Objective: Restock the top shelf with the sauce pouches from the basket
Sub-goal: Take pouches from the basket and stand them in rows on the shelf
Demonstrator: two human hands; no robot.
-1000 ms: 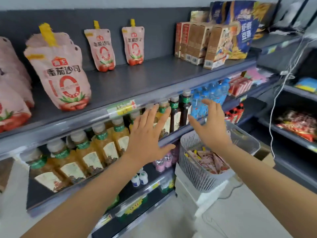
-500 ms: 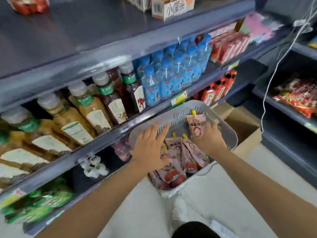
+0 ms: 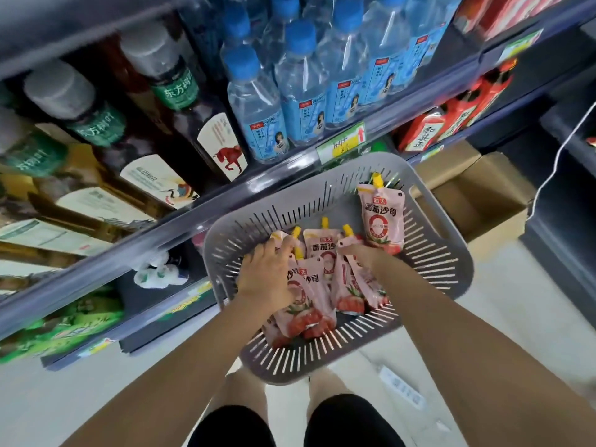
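2 hands work inside the basket [image 3: 309,372], where sauce pouches [image 3: 325,253] lie heaped at its centre: the left hand [image 3: 267,275] curls onto 1 pouch top, the right hand [image 3: 358,253] hides its grip, and each should pinch just below a spout and lift singly.

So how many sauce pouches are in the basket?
5 at least: the upright pouch against the far wall of the basket, the middle pouch, the left pouch under the left hand, the front pouch nearest me, the right pouch in the right hand. Others may hide beneath.
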